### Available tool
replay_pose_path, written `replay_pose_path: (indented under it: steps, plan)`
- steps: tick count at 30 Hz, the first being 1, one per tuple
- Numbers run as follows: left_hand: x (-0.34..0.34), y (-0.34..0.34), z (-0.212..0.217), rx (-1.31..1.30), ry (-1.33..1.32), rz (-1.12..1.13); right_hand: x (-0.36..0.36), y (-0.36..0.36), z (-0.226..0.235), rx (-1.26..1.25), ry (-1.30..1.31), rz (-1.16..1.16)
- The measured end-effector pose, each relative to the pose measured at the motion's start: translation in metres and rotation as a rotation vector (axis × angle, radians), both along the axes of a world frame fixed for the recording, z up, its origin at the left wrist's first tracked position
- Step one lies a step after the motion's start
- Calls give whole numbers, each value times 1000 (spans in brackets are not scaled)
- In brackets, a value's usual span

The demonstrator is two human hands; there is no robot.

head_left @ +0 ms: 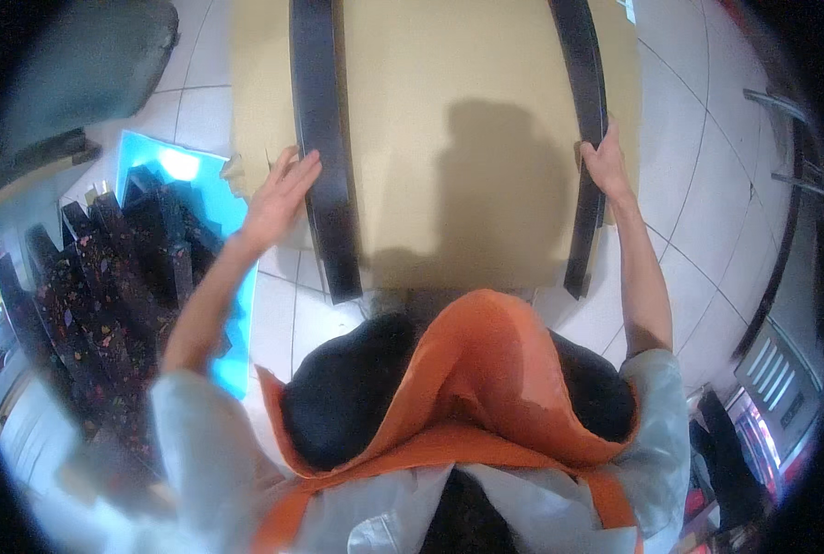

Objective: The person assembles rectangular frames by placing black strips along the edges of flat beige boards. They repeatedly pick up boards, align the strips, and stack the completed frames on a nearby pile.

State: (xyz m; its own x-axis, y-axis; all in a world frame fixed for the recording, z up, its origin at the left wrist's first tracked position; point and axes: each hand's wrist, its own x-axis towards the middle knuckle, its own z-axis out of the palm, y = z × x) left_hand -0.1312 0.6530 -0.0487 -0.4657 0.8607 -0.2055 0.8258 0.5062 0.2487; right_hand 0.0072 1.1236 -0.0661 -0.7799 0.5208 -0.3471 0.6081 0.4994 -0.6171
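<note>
A tan, flat board or cardboard sheet [398, 102] lies in front of me. Along its left side runs a long dark strip [321, 92], and a second long dark strip [580, 55] runs along its right side. My left hand [281, 198] rests against the outer edge of the left strip, its fingers stretched out over it. Around the right strip, my right hand [607, 168] closes with the thumb on the inner side and the fingers along the outer edge. What lies under the strips is hidden.
Left of me, a heap of dark speckled strips [107, 286] lies on a bright blue sheet [246, 314]. A dark greenish panel [89, 74] stands at the upper left. White floor tiles [689, 185] surround the board. A grey slotted box [770, 374] is at the right.
</note>
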Motion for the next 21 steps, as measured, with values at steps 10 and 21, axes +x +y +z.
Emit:
replay_pose_path:
  steps: [10,21]
  plan:
    - [11,14,-1,-157,61,-569,31,5,-21,583,361,331]
    - [23,3,-49,144,212,-198,138,20,10,758,-70,978]
